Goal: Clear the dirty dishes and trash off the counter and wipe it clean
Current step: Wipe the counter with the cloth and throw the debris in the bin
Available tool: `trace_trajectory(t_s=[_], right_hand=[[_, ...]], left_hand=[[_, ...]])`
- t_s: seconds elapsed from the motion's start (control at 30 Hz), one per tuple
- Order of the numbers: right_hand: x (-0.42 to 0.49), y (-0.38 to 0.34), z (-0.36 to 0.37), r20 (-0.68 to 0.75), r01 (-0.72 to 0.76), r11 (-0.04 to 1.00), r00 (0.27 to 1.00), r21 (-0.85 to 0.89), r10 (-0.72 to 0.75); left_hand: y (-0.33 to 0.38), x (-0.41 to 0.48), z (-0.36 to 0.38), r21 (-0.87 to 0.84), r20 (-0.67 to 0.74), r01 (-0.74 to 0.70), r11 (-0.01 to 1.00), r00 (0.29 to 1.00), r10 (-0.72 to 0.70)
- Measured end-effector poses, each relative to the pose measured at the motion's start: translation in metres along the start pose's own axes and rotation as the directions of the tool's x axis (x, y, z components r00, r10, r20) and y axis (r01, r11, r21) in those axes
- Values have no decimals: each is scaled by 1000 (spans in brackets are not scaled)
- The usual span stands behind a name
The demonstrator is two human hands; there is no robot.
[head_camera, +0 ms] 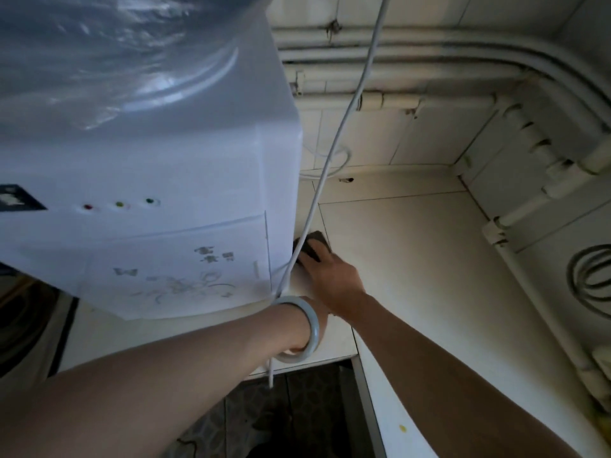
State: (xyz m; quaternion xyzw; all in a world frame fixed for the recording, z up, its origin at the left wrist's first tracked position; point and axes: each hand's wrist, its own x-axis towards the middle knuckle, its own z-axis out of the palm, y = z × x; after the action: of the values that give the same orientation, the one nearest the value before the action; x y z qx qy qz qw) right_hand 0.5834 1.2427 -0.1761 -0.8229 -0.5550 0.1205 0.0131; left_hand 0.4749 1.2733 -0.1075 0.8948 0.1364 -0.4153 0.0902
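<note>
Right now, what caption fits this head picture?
Right hand wipes counter with dark cloth beside water dispenser.

1. The picture is dim, and the corner of the counter [413, 246] lies in soft grey shadow.
2. Cool light falls from upper left and makes glare streaks on the water bottle [109, 51].
3. The wide lens bends the wall pipes [463, 51].
4. The near forearms look soft and stretched.
</note>
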Motion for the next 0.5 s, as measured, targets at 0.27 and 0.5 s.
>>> trace_trajectory(t_s=[0.27,0.5], right_hand=[[10,30,2,35,-476,868,879,139,476],[-23,19,-5,45,-469,864,882,182,469]], left_hand=[[6,1,-10,-140,-29,26,990,999,-30],[0,13,-8,-252,-110,89,964,987,-120]])
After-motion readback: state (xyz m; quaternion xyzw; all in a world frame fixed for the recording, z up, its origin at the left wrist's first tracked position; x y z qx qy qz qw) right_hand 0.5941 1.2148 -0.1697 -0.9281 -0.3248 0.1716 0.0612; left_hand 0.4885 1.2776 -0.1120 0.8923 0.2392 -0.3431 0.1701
